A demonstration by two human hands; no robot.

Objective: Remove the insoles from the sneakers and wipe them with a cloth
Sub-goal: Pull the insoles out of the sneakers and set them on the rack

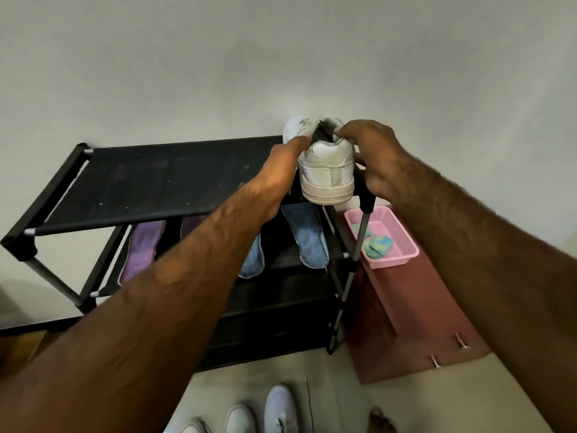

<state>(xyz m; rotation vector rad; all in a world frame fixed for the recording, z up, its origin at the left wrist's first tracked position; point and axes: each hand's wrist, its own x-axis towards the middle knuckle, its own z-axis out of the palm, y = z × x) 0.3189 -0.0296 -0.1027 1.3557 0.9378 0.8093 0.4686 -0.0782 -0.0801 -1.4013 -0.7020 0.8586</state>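
Observation:
A white sneaker stands heel toward me on the top shelf of a black shoe rack, at its right end. My right hand grips the sneaker's heel and collar from the right. My left hand reaches in from the left, fingertips at the shoe's opening. On the shelf below lie purple insoles and blue insoles, partly hidden by my left forearm. A folded green and blue cloth lies in a pink basket.
The pink basket sits on a reddish cabinet right of the rack. Several white sneakers stand on the floor in front of me. A pale wall rises behind the rack.

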